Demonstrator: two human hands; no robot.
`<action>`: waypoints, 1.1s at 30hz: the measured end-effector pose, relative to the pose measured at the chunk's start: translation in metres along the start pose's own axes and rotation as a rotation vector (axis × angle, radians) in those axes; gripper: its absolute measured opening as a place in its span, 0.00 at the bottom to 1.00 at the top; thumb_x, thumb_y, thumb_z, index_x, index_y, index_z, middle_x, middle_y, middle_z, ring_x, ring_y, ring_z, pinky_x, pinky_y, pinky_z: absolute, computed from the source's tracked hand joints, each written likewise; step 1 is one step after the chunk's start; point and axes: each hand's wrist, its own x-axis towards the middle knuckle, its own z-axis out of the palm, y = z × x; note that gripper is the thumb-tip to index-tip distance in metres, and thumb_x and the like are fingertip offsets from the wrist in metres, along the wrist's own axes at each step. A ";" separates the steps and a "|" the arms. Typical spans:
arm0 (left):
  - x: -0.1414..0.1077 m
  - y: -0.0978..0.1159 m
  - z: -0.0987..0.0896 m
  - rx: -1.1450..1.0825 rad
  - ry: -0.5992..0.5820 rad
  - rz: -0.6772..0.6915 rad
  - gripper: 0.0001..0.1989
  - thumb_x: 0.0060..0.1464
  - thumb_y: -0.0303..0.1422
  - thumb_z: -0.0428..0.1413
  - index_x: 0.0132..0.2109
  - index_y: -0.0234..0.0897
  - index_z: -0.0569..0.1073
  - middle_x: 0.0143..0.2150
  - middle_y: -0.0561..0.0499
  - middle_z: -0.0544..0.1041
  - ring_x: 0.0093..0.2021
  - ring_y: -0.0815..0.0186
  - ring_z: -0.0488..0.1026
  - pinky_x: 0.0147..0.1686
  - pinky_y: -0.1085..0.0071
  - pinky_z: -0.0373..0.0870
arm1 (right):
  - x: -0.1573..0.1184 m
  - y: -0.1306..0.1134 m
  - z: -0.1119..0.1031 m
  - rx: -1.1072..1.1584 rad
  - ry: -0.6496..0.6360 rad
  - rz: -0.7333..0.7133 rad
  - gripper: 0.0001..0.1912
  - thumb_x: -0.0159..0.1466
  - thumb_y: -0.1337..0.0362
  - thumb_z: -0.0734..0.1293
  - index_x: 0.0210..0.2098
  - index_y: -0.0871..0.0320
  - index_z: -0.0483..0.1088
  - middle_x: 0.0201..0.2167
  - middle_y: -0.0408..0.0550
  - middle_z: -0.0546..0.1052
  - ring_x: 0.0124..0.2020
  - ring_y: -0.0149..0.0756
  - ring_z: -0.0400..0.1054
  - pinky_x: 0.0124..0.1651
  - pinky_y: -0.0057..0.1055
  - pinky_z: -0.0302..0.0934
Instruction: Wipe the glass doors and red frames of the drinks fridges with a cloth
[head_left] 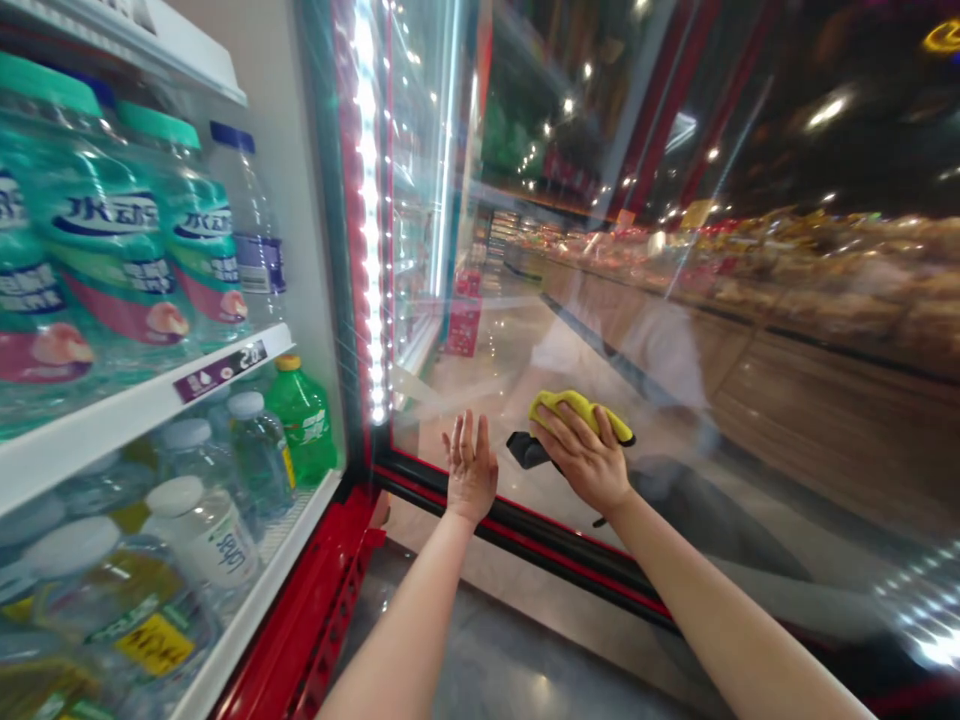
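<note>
My right hand (585,455) presses a yellow cloth (559,402) with a dark edge against the inner face of a glass cooler door (510,370). Its fingers lie over the cloth. Lower and to the left, my left hand (472,470) has its fingers stretched upward and rests at the glass just above the door's black and red bottom frame (525,530); nothing is in it. A dark angular object (527,450) shows beside the right hand, and I cannot tell whether it is a handle beyond the glass.
The door stands open beside a cooler with a red base (300,610). Teal-capped drink bottles (112,220) line its upper shelf (150,405); clear bottles (206,525) and a green bottle (304,415) stand below. An LED strip (367,220) runs up the hinge side. Store displays (825,300) appear blurred through the glass.
</note>
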 end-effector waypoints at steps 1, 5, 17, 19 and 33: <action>0.000 0.003 0.001 -0.007 0.000 0.013 0.40 0.64 0.25 0.49 0.77 0.42 0.40 0.78 0.39 0.47 0.77 0.52 0.43 0.74 0.43 0.43 | -0.002 0.000 -0.002 -0.005 0.017 0.026 0.24 0.72 0.67 0.62 0.66 0.45 0.65 0.70 0.38 0.65 0.74 0.38 0.49 0.78 0.51 0.28; -0.006 0.009 -0.001 0.007 -0.006 0.097 0.40 0.64 0.28 0.51 0.76 0.40 0.40 0.77 0.38 0.51 0.77 0.51 0.44 0.74 0.43 0.42 | -0.048 -0.024 0.006 0.036 -0.001 -0.007 0.23 0.72 0.69 0.60 0.64 0.48 0.68 0.69 0.39 0.66 0.75 0.38 0.47 0.78 0.51 0.26; 0.011 0.028 -0.007 0.034 -0.029 0.244 0.40 0.64 0.30 0.53 0.76 0.40 0.44 0.75 0.38 0.56 0.76 0.51 0.50 0.74 0.44 0.44 | -0.061 0.011 -0.020 0.061 -0.054 0.095 0.28 0.71 0.70 0.62 0.69 0.45 0.62 0.68 0.40 0.67 0.72 0.40 0.55 0.78 0.51 0.33; 0.016 0.033 -0.005 0.041 -0.011 0.252 0.40 0.64 0.29 0.53 0.76 0.41 0.44 0.74 0.38 0.57 0.76 0.51 0.50 0.74 0.45 0.44 | -0.045 0.020 -0.027 -0.005 0.013 0.237 0.29 0.71 0.69 0.63 0.70 0.45 0.60 0.67 0.41 0.69 0.72 0.42 0.54 0.77 0.53 0.29; 0.006 0.047 0.001 0.049 -0.029 0.394 0.37 0.63 0.28 0.53 0.75 0.38 0.48 0.71 0.37 0.64 0.76 0.53 0.50 0.74 0.44 0.41 | -0.140 -0.013 -0.004 0.164 -0.093 -0.212 0.20 0.72 0.68 0.60 0.61 0.52 0.71 0.69 0.40 0.66 0.71 0.33 0.56 0.76 0.41 0.46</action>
